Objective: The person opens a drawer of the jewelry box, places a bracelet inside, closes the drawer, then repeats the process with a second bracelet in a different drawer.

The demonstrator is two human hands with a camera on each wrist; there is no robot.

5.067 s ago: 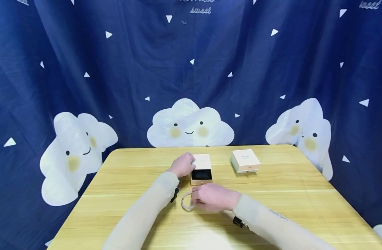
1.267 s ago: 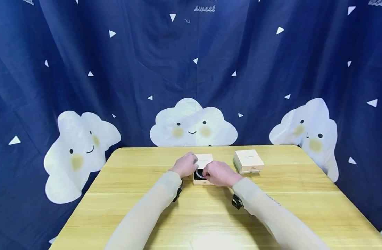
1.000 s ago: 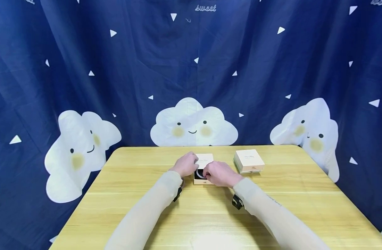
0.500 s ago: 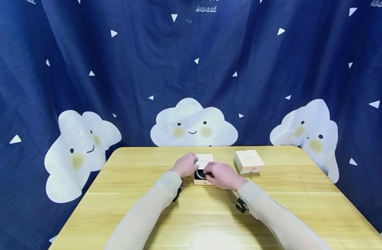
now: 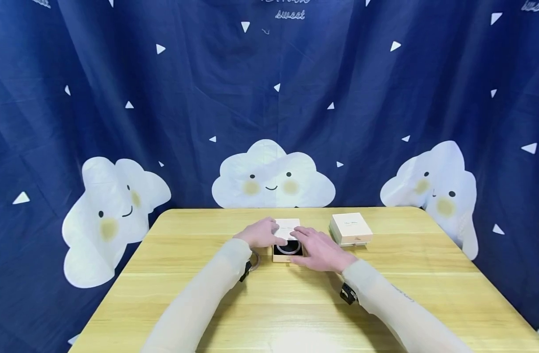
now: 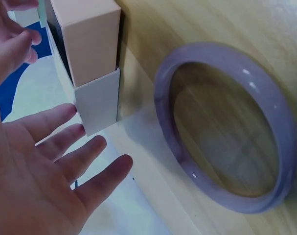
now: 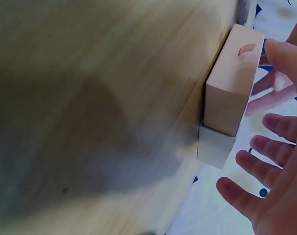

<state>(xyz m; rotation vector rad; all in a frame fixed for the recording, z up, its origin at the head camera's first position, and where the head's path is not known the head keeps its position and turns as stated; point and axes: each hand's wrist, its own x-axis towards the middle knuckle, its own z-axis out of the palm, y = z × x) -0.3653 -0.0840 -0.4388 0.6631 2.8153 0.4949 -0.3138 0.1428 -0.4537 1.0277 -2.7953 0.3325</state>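
A small pale-pink drawer box (image 5: 288,224) stands near the table's far side, its black-lined drawer (image 5: 281,258) pulled out toward me. In the drawer lies a pale bangle (image 5: 288,253), held by neither hand. My left hand (image 5: 261,233) is at the box's left side, fingers extended in the left wrist view and fingertips close to the white sleeve (image 6: 98,105). Over the right side of the drawer my right hand (image 5: 321,249) has its fingers spread; whether they touch the box I cannot tell. A second bangle, lavender (image 6: 287,142), lies on the table beside my left wrist.
Another box (image 5: 351,227), closed or nearly so, stands to the right on the wooden table (image 5: 269,309). Behind the table's far edge hangs a dark blue curtain (image 5: 185,98) with white clouds.
Earlier my right hand held a bangle in front of the box, then lowered it into the drawer. Now it has let go and its fingers have spread. My left hand's thumb has stretched out.
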